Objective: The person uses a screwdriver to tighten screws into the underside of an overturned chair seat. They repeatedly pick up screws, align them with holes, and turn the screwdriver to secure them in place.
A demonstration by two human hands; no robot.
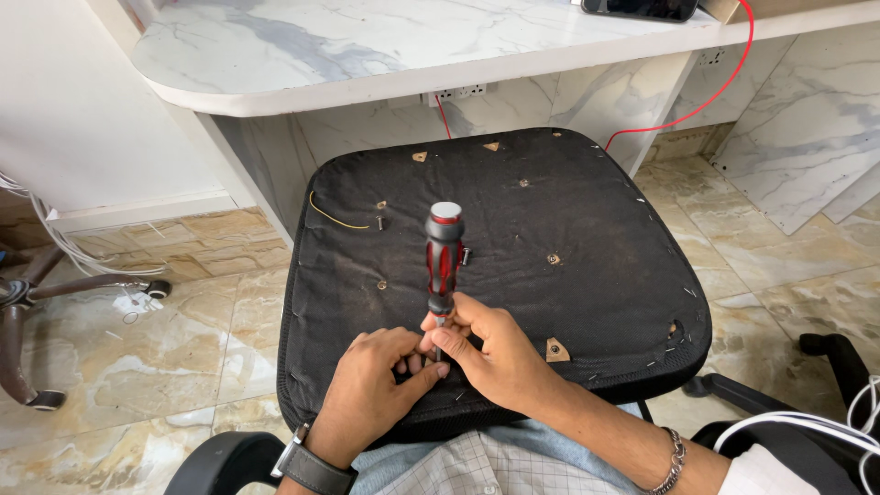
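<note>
Red-and-black plastic formed the handle of the screwdriver, which was held upright near the front edge of an upturned seat cushion. The right hand was closed around the lower handle and shaft, thumb and forefinger pinched low, judged to keep the tip steady on its mark. The left hand was curled beside it, fingertips pressed together at the base of the shaft; something small may have been gripped there, but it could not be made out. A dark watch was worn on the left wrist, a chain bracelet on the right.

The tool's handle was noted as ribbed, red panels set in black, capped by a pale round end with a red ring. Only a short length of metal shaft was seen, between the fingers.

The cushion's underside was covered in dusty black fabric, stapled along the edges, with several small holes exposing wood. Two loose bolts lay on it, one towards the left edge, one just behind the handle. A thin yellow wire curved near the back left corner. The cushion appeared to be rested across the person's lap, presumably for reach. A marble-patterned counter stood behind it, and a red cable hung from the counter.
</note>
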